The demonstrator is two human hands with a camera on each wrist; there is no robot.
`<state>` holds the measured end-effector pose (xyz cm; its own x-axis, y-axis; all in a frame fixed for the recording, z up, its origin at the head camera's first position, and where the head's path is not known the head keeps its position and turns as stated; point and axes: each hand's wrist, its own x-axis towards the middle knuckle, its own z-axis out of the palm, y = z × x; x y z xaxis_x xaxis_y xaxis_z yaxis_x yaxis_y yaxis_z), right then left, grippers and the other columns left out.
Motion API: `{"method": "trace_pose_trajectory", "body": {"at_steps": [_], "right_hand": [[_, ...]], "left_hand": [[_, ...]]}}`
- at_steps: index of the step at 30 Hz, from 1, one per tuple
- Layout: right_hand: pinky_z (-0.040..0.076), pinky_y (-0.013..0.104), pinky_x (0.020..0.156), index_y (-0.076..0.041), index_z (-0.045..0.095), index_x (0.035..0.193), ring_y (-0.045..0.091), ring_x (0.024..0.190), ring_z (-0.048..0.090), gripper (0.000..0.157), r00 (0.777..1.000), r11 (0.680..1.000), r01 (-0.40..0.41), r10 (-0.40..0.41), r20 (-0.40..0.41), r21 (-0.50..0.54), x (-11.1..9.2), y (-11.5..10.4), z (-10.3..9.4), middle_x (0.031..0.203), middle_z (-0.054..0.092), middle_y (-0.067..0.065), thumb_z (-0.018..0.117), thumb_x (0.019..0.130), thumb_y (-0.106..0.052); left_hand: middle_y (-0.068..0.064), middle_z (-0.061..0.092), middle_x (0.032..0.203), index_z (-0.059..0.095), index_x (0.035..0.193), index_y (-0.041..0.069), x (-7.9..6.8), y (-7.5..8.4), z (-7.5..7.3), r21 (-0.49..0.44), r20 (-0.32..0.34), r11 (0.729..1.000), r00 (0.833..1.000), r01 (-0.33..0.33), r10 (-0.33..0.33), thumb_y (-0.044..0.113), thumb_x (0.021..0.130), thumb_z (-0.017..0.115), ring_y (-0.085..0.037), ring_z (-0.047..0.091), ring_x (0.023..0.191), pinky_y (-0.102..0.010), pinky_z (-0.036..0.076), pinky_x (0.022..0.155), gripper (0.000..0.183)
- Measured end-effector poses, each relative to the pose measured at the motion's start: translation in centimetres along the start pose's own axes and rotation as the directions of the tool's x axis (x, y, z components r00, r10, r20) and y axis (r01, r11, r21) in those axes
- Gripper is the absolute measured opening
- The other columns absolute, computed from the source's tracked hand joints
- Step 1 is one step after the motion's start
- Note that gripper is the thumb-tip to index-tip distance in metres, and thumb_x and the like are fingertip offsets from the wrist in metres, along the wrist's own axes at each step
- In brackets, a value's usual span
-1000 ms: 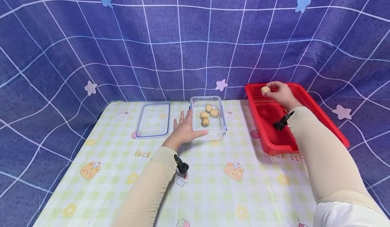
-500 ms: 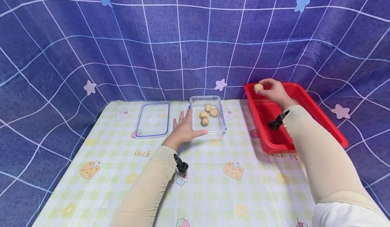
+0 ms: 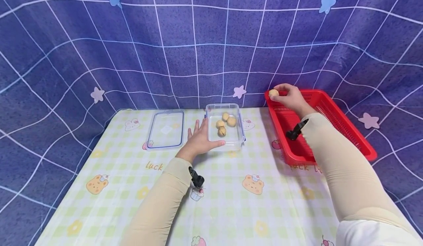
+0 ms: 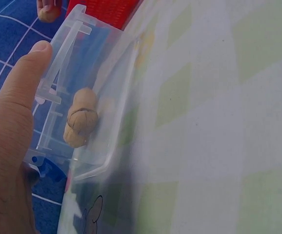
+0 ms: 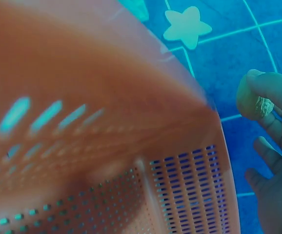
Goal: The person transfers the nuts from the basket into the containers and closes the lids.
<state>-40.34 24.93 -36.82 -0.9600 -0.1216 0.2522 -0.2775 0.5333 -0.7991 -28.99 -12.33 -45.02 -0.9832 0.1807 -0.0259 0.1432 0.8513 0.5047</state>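
My right hand (image 3: 290, 98) pinches a small round tan ball (image 3: 273, 93) between thumb and fingers, over the far-left corner of a red basket (image 3: 290, 158). In the right wrist view the ball (image 5: 248, 100) shows a rough, cracked side; whether it is a nut or a pastry I cannot tell. My left hand (image 3: 198, 141) lies with spread fingers against the left and front sides of a clear plastic box (image 3: 228, 143), its thumb at the front rim. Several similar tan balls (image 3: 231, 122) sit inside the box. The left wrist view shows cracks on one ball (image 4: 82, 120).
A clear lid (image 3: 166, 129) with a blue seal lies flat left of the box. A checked tablecloth (image 3: 224, 209) covers the table, and a blue gridded curtain (image 3: 211, 62) hangs behind it. The basket has raised, slotted walls.
My right hand has moved left with the tan ball, from above the basket's inside to its far-left corner. The left hand, box and lid have stayed in place.
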Motion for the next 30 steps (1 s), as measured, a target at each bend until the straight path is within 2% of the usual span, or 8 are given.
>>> {"method": "trace_pose_trajectory", "body": {"at_steps": [10,18,23,30], "right_hand": [[0.049,0.014,0.071,0.001,0.061,0.13,0.007,0.087,0.059,0.048,0.999,0.997,-0.015,0.012,0.033,0.074,0.1,-1.0,1.0,0.122,0.063,0.019,0.079,0.089,-0.016],[0.05,0.015,0.07,0.0,0.061,0.129,0.019,0.097,0.06,0.046,0.999,0.999,0.008,-0.01,0.045,0.049,0.2,-2.0,2.0,0.125,0.063,0.018,0.078,0.089,-0.016],[0.05,0.016,0.067,0.0,0.063,0.127,0.016,0.093,0.062,0.044,0.998,0.998,0.036,-0.038,0.044,0.05,0.3,-2.6,2.9,0.121,0.065,0.019,0.079,0.088,-0.015],[0.046,0.017,0.072,0.001,0.065,0.124,0.016,0.094,0.058,0.043,0.997,0.995,0.068,-0.071,0.038,0.076,0.5,-3.3,4.3,0.121,0.066,0.02,0.079,0.087,-0.012]], "left_hand": [[-0.008,0.006,0.17,-0.001,0.163,0.009,-0.1,0.2,0.0,0.004,0.004,1.0,1.0,0.002,-0.002,0.073,0.08,0.069,-0.03,-0.008,0.156,-0.061,-0.006,0.121,0.126],[-0.007,0.005,0.17,-0.001,0.163,0.009,-0.1,0.2,0.0,0.01,0.005,1.0,1.0,0.003,-0.003,0.074,0.08,0.068,-0.03,-0.007,0.156,-0.061,-0.005,0.121,0.126],[-0.008,0.006,0.171,0.0,0.163,0.008,-0.1,0.0,0.0,0.023,0.001,1.0,1.0,0.001,-0.001,0.077,0.079,0.066,-0.029,-0.008,0.156,-0.061,-0.005,0.121,0.127],[-0.008,0.005,0.171,-0.001,0.163,0.008,-0.1,-0.1,0.0,0.029,0.012,1.0,1.0,0.0,0.0,0.081,0.077,0.063,-0.027,-0.012,0.155,-0.061,-0.005,0.121,0.13]]}}
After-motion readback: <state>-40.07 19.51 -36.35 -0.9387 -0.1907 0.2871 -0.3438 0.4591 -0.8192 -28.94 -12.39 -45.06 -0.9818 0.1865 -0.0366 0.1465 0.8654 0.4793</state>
